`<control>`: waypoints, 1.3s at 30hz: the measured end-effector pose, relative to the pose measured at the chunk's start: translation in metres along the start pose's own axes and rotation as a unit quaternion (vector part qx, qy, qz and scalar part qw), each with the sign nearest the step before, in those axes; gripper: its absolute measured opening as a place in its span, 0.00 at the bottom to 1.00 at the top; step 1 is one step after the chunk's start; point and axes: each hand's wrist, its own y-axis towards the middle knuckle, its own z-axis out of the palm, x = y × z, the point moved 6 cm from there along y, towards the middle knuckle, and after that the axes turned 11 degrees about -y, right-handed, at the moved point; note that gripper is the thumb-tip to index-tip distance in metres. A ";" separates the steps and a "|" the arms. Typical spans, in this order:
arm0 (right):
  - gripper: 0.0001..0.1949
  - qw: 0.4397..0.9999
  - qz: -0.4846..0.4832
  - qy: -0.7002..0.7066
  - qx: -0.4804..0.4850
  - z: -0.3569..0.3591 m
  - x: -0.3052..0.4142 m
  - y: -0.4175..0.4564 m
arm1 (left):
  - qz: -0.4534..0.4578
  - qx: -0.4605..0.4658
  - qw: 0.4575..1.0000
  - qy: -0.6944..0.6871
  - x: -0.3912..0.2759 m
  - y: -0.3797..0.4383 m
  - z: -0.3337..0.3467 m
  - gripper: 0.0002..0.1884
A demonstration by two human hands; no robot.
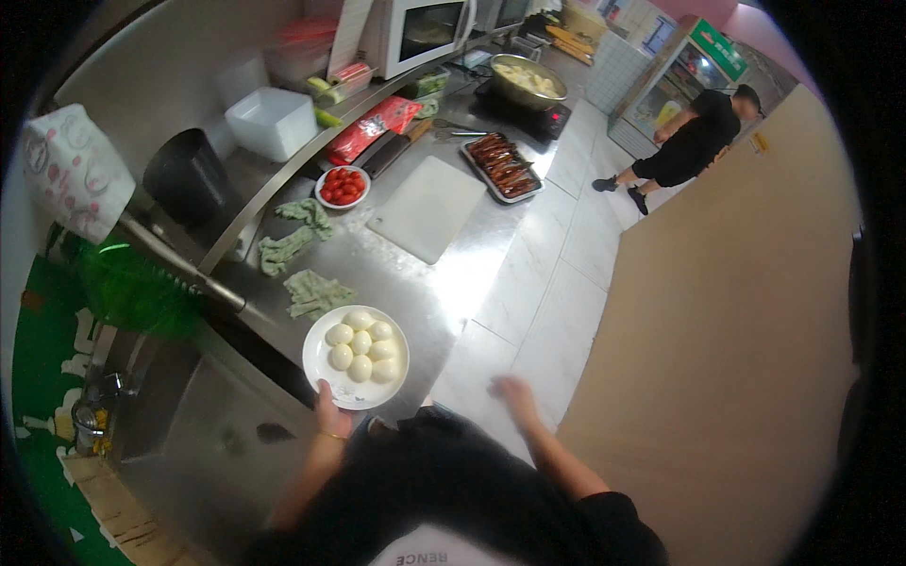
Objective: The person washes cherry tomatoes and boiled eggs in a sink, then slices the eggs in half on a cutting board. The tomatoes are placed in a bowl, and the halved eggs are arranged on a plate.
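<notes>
A white plate (316, 361) of several peeled boiled eggs (361, 343) is in my left hand (333, 412), gripped by the lower rim with the thumb on top. It is over the near end of the steel counter (396, 279), beside the sink; whether it touches the counter is unclear. My right hand (515, 397) hangs over the tiled floor, right of the counter edge. It is blurred, nothing shows in it, and its fingers cannot be made out. Just past the plate lies a crumpled green cloth (316, 293).
Farther along are a white cutting board (429, 209), a bowl of cherry tomatoes (343, 187), a cleaver (382, 153) and a tray of glazed brown food (502, 166). A metal basin (531, 95) sits on a cooktop. A sink (205, 417) lies left; a person (697, 134) stands by a fridge.
</notes>
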 end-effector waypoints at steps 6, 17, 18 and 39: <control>0.12 0.997 0.009 0.066 -0.042 -0.051 -0.035 0.023 | 0.030 -0.060 0.997 -0.042 0.020 0.026 0.008 0.31; 0.08 0.936 -0.311 -0.165 0.022 -0.050 0.115 0.271 | 0.006 -0.342 0.916 0.210 0.021 0.008 0.019 0.27; 0.09 0.916 -0.369 -0.155 0.007 -0.043 0.133 0.302 | 0.016 -0.351 0.915 0.198 0.027 0.007 0.022 0.26; 0.48 0.793 -0.347 -0.499 0.040 0.058 0.189 0.426 | 0.161 -0.281 0.946 0.011 0.063 0.033 0.040 0.20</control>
